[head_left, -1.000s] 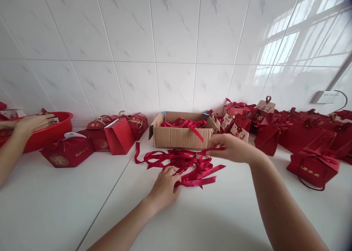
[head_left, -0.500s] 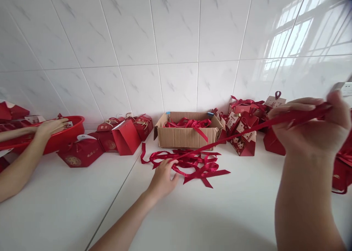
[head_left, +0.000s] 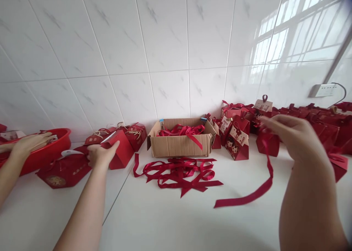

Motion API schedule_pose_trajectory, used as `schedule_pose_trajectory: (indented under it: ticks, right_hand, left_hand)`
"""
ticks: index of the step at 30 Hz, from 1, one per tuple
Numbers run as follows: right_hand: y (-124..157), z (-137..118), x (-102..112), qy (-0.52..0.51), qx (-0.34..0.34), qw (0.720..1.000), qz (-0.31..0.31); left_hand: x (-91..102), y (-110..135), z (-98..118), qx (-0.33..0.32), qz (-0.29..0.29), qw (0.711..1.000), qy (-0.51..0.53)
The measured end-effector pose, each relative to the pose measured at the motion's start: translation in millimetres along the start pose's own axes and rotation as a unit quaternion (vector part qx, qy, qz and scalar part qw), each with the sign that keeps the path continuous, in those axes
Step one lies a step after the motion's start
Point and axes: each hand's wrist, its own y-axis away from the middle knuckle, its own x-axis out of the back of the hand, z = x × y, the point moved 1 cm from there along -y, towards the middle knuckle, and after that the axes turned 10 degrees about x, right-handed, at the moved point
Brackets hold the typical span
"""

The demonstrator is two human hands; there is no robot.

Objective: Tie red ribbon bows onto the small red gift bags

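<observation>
With the heap of loose, dark red satin ribbons (head_left: 183, 173) as the centre of my clock, my right hand (head_left: 294, 137) is raised toward two o'clock, its fingertips, somewhat blurred, pinching one strip of dark red satin ribbon (head_left: 258, 192); the strip hangs down, curves, and its free end lies at four o'clock of the heap, on the smooth white table (head_left: 165, 225). My left hand (head_left: 101, 155) reaches between nine and ten o'clock, my thumb lying against the plain bright red upright card box (head_left: 123, 150); my other fingers are partly hidden, so I cannot tell whether they grasp it. Just beside that hand, at nine o'clock, sits a dark red faceted card box with gold print (head_left: 70, 172). Farther out between nine and ten, a co-worker's hand (head_left: 34, 142) is in a round red plastic basin (head_left: 65, 135). At twelve o'clock stands an open brown cardboard carton (head_left: 176, 146) holding more red ribbon (head_left: 180, 130), and at two o'clock a small red card box with printed cartoon figures and a tag (head_left: 233, 148).
</observation>
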Motion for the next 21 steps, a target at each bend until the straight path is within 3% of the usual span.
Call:
schedule_pose_trajectory:
  ticks: [2, 3, 9, 14, 17, 18, 21]
  right_hand:
    - [3.4, -4.2, -10.9, 0.111, -0.074, 0.982, -0.130]
    - [3.6, -4.6, -14.5, 0.146, -0.096, 0.972, -0.159]
    - [0.9, -1.1, -22.1, 0.206, -0.092, 0.963, -0.147]
    - [11.2, -26.6, -26.5, 0.145, -0.039, 0.980, -0.133]
    - [23.3, -53.0, -37.0, 0.038, 0.011, 0.990, -0.137]
    - [29.1, -62.1, -43.3, -0.013, 0.030, 0.987, -0.159]
    - [53.0, -87.0, -70.2, -0.170, 0.074, 0.944, -0.272]
  left_hand:
    - [-4.8, -3.5, -4.8, -0.001, -0.019, 1.000, -0.004]
    - [-6.9, -5.1, -7.1, -0.009, -0.023, 1.000, -0.004]
    - [-3.2, -18.2, -12.5, -0.049, 0.040, 0.998, -0.014]
    - [23.6, -17.6, 10.0, -0.101, 0.120, 0.988, 0.000]
    - [38.1, 6.7, 35.5, -0.146, 0.145, 0.978, 0.048]
    - [39.9, 21.3, 44.3, -0.187, 0.137, 0.968, 0.094]
    - [32.9, 82.9, 63.2, -0.331, 0.117, 0.915, 0.198]
